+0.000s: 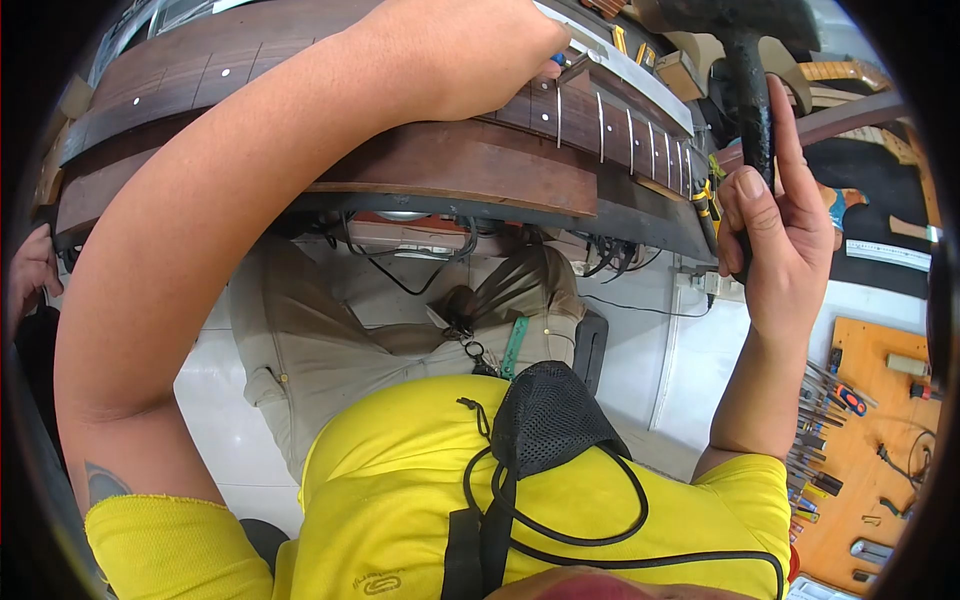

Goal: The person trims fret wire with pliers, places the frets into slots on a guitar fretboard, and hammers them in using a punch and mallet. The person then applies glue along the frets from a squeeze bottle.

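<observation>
In my right hand point(775, 220) a hammer point(750, 110) is held upright by its dark handle, head up and index finger stretched along it. My left hand point(490, 60) reaches across a guitar fretboard point(525, 108), fingers closed at a small blue and grey metal piece point(566, 62) whose kind I cannot make out. Bright metal frets point(602, 128) sit across the board to the right of that hand. White dot inlays point(225, 72) show toward the left end. The hammer head is raised, apart from the fretboard.
Yellow-handled pliers point(703, 200) lie by the bench's right end. A wooden block point(679, 75) and a guitar neck point(840, 70) are beyond. A tool board point(850, 450) stands at lower right, cables point(420, 280) hang under the bench, and another person's hand point(34, 268) shows far left.
</observation>
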